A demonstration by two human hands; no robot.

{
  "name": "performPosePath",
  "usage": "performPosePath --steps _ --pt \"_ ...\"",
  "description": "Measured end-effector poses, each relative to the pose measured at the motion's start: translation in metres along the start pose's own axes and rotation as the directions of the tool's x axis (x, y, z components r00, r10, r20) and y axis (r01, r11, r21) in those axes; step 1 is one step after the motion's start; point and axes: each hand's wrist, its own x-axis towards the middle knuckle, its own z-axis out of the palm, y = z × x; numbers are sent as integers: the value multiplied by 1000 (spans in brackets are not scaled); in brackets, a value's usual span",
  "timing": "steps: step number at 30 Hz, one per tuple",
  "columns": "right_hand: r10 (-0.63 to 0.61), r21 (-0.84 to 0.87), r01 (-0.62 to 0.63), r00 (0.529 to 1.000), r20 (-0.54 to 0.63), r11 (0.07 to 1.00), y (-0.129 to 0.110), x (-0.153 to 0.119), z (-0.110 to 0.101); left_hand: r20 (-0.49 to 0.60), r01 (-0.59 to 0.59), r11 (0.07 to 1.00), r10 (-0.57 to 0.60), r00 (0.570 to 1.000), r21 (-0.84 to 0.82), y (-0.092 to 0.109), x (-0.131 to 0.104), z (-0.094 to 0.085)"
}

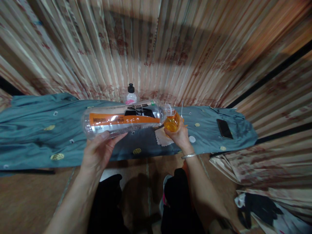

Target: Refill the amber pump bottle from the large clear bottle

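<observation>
My left hand [99, 146] grips a large clear plastic bottle [122, 118] with an orange and black label from below. The bottle lies almost level above the bench, its mouth pointing right. My right hand [180, 133] is wrapped round a small amber cup [172, 122], and the bottle's mouth is at the cup's rim. Whether the amber colour is liquid or the cup itself, I cannot tell. Under the cup, a pale scalloped cloth [162, 137] shows in part. A white round disc [192, 139] lies to the right of my right hand.
A teal cloth [65, 139] with yellow patterns covers the long narrow bench. Behind the large bottle stands a small clear bottle [131, 96] with a black cap. A dark phone [224, 128] rests at the right. Striped curtains [146, 48] hang close behind and beside the bench.
</observation>
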Motion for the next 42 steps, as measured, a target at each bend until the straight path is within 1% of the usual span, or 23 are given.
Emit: performPosePath --steps 3,6,12,15,23,29,36,42 --pt "12 -1 -12 1000 -7 1000 -1 0 0 -33 11 1000 -11 999 -9 2 -1 3" --pt "18 -11 -18 1000 1 1000 -1 0 0 -41 10 1000 -10 999 -13 3 -2 6" --pt "-36 -23 36 999 -26 999 6 0 2 2 -16 999 16 1000 -50 0 0 2" --pt "-33 -26 32 999 -26 999 8 1 3 28 -31 998 32 999 -51 -1 1 1" --pt "-19 -32 19 1000 -13 999 5 1 1 12 -29 998 30 999 -57 1 0 4" --pt "-28 -35 27 999 -19 999 6 1 2 -3 2 998 -2 1000 -55 2 0 5" --pt "6 -52 -7 1000 -5 999 3 1 0 -14 13 999 -14 1000 -30 2 0 4" --pt "12 -52 -11 1000 15 999 1 1 -1 -36 16 1000 -16 999 -23 1 0 5"
